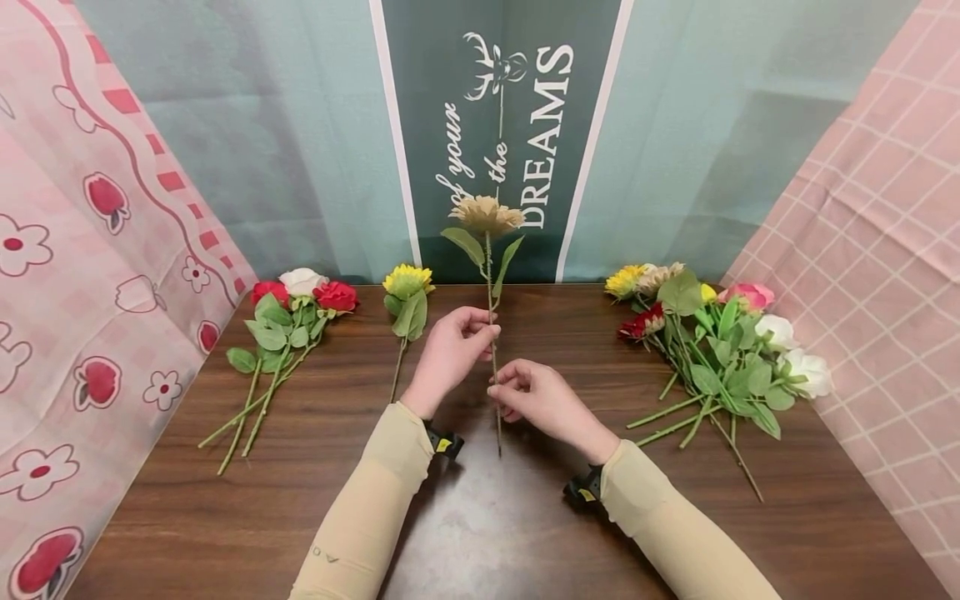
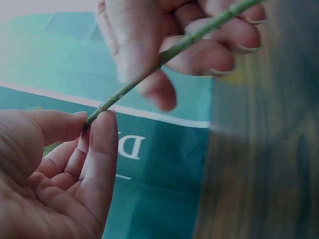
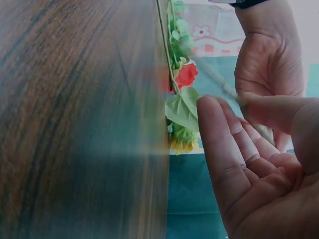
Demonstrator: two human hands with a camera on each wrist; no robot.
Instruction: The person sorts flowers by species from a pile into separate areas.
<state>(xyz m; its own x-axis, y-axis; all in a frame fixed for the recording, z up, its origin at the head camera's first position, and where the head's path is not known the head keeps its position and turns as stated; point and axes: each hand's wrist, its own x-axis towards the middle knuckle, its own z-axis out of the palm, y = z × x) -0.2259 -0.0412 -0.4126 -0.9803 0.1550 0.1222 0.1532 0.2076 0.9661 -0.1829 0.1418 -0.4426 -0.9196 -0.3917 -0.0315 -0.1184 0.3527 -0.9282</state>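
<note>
Left hand [image 1: 450,354] and right hand [image 1: 536,398] both pinch upright beige flower's stem [image 1: 492,333] above table [image 1: 187,517]; flower examined mid-sorting; next move calls for choosing pile.

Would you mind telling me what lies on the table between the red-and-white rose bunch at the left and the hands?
One yellow sunflower stem lies there, seen in the head view.

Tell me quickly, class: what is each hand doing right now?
Left hand: closed, pinching the stem of the tan flower, held upright.
Right hand: closed, pinching the same stem lower down.
</note>
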